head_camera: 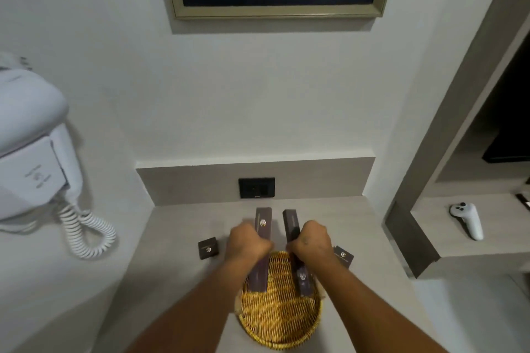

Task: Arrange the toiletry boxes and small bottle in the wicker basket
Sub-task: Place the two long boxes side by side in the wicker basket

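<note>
A round wicker basket (279,321) sits on the grey counter near its front edge. My left hand (246,242) is shut on a long dark brown box (262,223), whose lower end rests inside the basket. A second long brown box (291,222) is gripped by my right hand (311,241); its lower end also reaches into the basket. Both long boxes stand tilted, side by side. One small dark box (208,249) lies on the counter left of my hands. Another small dark box (343,255) lies to the right. I see no bottle.
A black wall socket (257,188) sits in the backsplash behind the boxes. A white wall hair dryer (31,152) with a coiled cord (86,233) hangs at the left. A white controller (467,219) lies on the right shelf. A framed picture (279,10) hangs above.
</note>
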Action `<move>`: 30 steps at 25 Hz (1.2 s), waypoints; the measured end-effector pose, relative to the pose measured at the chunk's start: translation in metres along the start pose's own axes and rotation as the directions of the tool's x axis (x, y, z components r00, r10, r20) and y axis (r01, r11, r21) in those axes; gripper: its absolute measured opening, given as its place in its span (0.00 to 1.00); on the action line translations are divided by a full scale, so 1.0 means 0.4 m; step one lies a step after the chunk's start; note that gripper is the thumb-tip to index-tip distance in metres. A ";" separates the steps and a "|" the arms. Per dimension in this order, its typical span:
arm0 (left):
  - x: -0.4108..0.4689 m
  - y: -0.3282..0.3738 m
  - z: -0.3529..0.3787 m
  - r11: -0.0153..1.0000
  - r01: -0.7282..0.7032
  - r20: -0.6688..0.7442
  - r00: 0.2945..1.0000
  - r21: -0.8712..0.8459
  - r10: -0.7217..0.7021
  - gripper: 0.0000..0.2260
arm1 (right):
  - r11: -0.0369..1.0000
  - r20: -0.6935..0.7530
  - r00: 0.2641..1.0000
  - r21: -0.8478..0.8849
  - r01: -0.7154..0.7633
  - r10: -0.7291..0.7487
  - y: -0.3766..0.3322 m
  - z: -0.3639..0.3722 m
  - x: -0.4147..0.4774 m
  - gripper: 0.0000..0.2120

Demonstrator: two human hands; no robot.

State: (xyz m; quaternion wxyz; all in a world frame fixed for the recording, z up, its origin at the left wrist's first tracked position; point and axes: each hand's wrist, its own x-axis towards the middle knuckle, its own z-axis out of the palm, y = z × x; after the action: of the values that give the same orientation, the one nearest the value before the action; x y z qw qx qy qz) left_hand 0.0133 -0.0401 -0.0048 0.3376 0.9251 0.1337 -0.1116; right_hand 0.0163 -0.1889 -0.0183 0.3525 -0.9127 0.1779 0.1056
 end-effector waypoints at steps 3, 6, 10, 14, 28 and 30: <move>-0.058 -0.054 0.078 0.996 0.071 0.025 0.997 0.048 -0.072 0.09 | 0.997 -0.001 1.000 -0.072 0.012 -0.012 0.032 0.066 -0.038 0.06; -0.081 -0.073 0.111 0.991 0.070 0.015 0.997 0.118 -0.072 0.04 | 0.989 -0.010 1.000 -0.147 0.000 -0.002 0.055 0.090 -0.049 0.07; -0.074 -0.084 0.130 0.962 0.035 0.018 0.999 0.271 -0.041 0.07 | 0.970 -0.021 1.000 -0.241 0.016 -0.022 0.074 0.114 -0.053 0.08; -0.064 -0.101 0.142 0.942 0.031 0.032 0.999 0.333 -0.044 0.09 | 0.958 -0.011 0.999 -0.284 0.029 -0.034 0.078 0.126 -0.046 0.09; -0.063 -0.106 0.145 0.925 0.027 0.012 0.999 0.379 -0.034 0.10 | 0.937 0.025 0.997 -0.341 0.078 -0.074 0.080 0.130 -0.042 0.10; -0.062 -0.107 0.146 0.922 0.025 0.012 0.999 0.387 -0.032 0.10 | 0.935 0.026 0.997 -0.346 0.082 -0.078 0.080 0.131 -0.041 0.10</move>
State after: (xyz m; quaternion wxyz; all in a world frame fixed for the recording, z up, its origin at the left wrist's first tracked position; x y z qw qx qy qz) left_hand -0.0308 -0.0510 -0.0666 0.1482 0.9703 0.1193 -0.1491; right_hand -0.0152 -0.1712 -0.0707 0.1911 -0.9663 0.1171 0.1266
